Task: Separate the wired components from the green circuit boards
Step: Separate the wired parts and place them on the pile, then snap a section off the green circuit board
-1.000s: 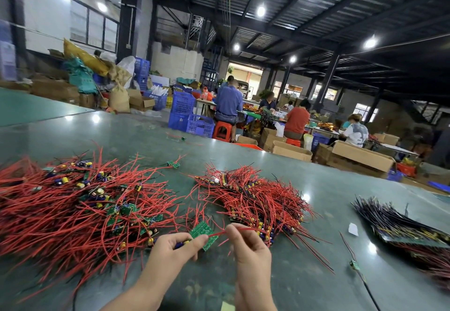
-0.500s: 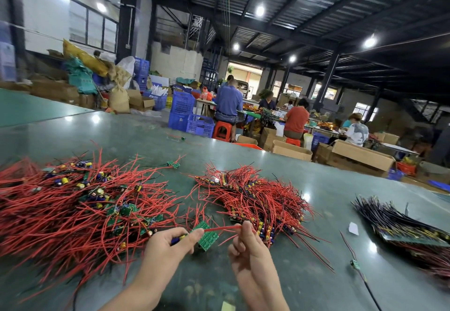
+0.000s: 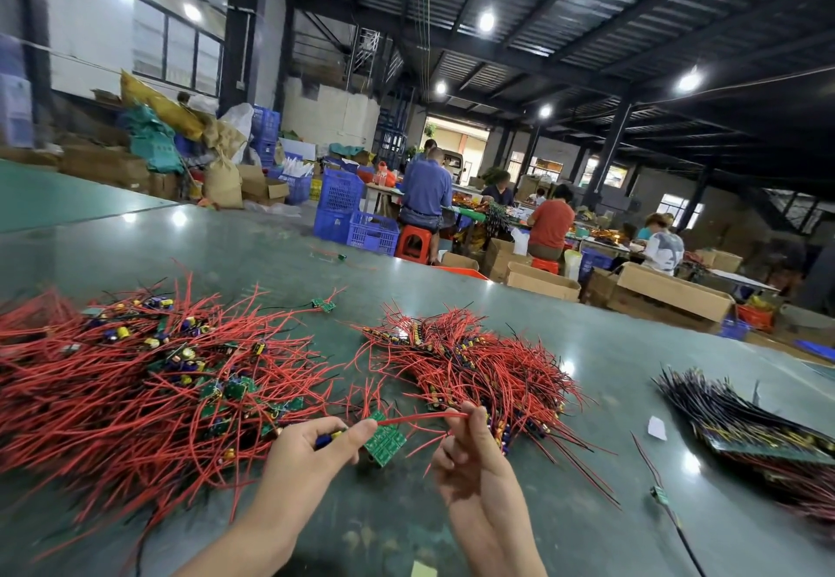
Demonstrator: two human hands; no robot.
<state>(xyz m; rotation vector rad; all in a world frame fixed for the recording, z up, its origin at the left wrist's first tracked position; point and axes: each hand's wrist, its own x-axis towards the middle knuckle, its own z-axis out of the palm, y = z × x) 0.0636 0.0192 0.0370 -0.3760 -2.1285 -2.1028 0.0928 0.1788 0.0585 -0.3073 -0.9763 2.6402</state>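
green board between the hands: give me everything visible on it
The green circuit board is a small, flat, roughly square panel with pale printed markings, scored into smaller sections. It is held tilted above the table, not lying on it. The left hand pinches its left side along with a blue and yellow component. A red wire runs from its top edge rightwards to the right hand, which pinches the wire.

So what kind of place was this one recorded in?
Most likely a factory or warehouse floor for hand assembly: heaps of red wires on a long green table, workers on stools, stacked blue crates and cardboard boxes.
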